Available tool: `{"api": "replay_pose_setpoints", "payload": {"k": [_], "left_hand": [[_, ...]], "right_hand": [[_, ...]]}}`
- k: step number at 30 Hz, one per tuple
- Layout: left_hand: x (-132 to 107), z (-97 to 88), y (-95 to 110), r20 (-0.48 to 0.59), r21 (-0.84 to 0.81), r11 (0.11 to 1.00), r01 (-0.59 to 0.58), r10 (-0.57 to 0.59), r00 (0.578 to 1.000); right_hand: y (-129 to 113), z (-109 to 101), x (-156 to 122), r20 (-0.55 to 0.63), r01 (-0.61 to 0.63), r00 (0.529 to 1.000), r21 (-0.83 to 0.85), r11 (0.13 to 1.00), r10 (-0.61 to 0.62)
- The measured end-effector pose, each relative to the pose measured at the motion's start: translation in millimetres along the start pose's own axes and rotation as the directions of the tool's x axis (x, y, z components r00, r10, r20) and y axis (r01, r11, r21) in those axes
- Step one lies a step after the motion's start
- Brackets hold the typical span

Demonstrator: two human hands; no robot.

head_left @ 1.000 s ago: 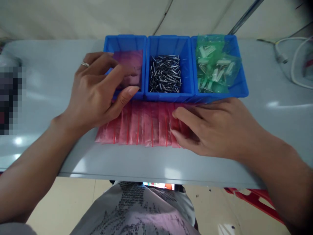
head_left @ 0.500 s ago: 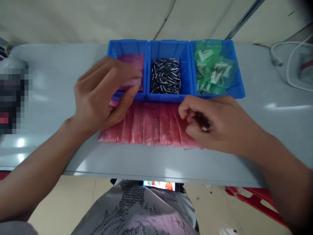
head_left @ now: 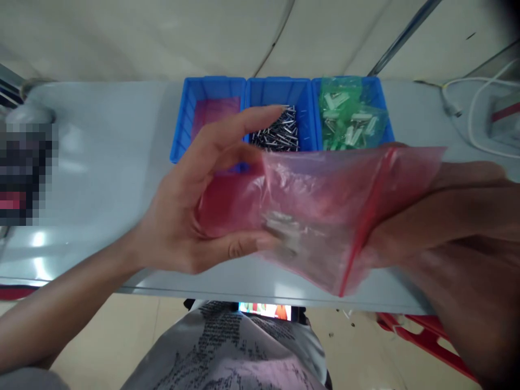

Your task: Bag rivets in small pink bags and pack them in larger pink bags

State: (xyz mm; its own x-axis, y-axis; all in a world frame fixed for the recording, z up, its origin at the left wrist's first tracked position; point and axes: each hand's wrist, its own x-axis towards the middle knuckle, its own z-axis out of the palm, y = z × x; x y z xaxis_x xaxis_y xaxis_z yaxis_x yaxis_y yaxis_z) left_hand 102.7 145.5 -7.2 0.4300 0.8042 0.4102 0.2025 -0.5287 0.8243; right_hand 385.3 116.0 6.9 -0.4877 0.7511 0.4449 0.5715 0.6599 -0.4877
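I hold a pink zip bag [head_left: 309, 211] up in the air above the table with both hands. My left hand [head_left: 182, 211] grips its left end between thumb and fingers. My right hand [head_left: 447, 227] holds its right end, near the red zip line. Small silvery metal pieces [head_left: 282, 230] lie inside the bag, close to my left thumb. Behind it stand blue bins holding flat pink bags [head_left: 215, 111], dark metal pins [head_left: 280, 138] and green bags of pale parts [head_left: 345, 116]. My hands and the raised bag hide the table's front middle.
The three blue bins [head_left: 280, 92] stand side by side at the table's back edge. A grey table [head_left: 93, 151] spreads to the left, and a white cable [head_left: 479, 108] lies at the back right. A red plastic stool [head_left: 426, 341] stands on the floor below the right edge.
Both hands have risen from the table with a pink bag now held between them. The row of pink bags seen earlier is out of sight, and the view has tilted slightly.
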Motion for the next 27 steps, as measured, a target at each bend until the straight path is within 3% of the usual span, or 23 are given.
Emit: {"api": "replay_pose_setpoints", "payload": {"k": [3,5,8,11,14,17,20,22,25,27], "left_hand": [[6.0,-9.6,-1.6,0.087,-0.130,0.990,0.050,-0.039,0.995],[10.1,-12.6,-2.5,0.069,-0.188,0.979,0.074,-0.062,0.996],[14.6,-13.6,-4.3,0.030,-0.218,0.970,0.110,-0.106,0.994],[17.8,-17.1,-8.7,-0.016,-0.159,0.979,0.125,-0.129,0.991],[22.4,-24.8,-16.3,-0.110,-0.186,0.977,0.109,-0.131,0.985],[26.8,-30.0,-21.9,-0.184,-0.309,0.936,0.166,-0.230,0.956],[27.5,-29.4,-22.3,-0.190,-0.375,0.905,0.201,-0.288,0.939],[25.7,-27.8,-21.1,-0.154,-0.393,0.892,0.223,-0.303,0.941],[21.8,-26.5,-19.3,-0.124,-0.328,0.920,0.212,-0.265,0.956],[20.2,-25.6,-18.1,-0.150,-0.230,0.959,0.164,-0.201,0.968]], "right_hand": [[1.5,2.8,6.3,-0.083,-0.064,0.993,0.187,0.980,0.081],[1.9,10.2,10.2,-0.138,-0.113,0.973,0.407,0.907,0.183],[4.5,24.4,13.0,-0.039,-0.160,0.971,0.623,0.766,0.234],[12.6,30.3,11.7,0.104,-0.262,0.962,0.598,0.758,0.251],[26.0,26.3,9.6,0.012,-0.293,0.936,0.580,0.760,0.352],[38.1,21.9,9.2,-0.044,-0.306,0.906,0.620,0.722,0.421],[42.5,21.2,9.3,-0.095,-0.255,0.919,0.594,0.763,0.381],[40.7,20.9,9.5,-0.159,-0.249,0.904,0.556,0.793,0.396],[33.2,17.6,11.2,-0.218,-0.310,0.850,0.530,0.790,0.479],[26.9,14.4,13.2,-0.231,-0.315,0.839,0.533,0.785,0.493]]}}
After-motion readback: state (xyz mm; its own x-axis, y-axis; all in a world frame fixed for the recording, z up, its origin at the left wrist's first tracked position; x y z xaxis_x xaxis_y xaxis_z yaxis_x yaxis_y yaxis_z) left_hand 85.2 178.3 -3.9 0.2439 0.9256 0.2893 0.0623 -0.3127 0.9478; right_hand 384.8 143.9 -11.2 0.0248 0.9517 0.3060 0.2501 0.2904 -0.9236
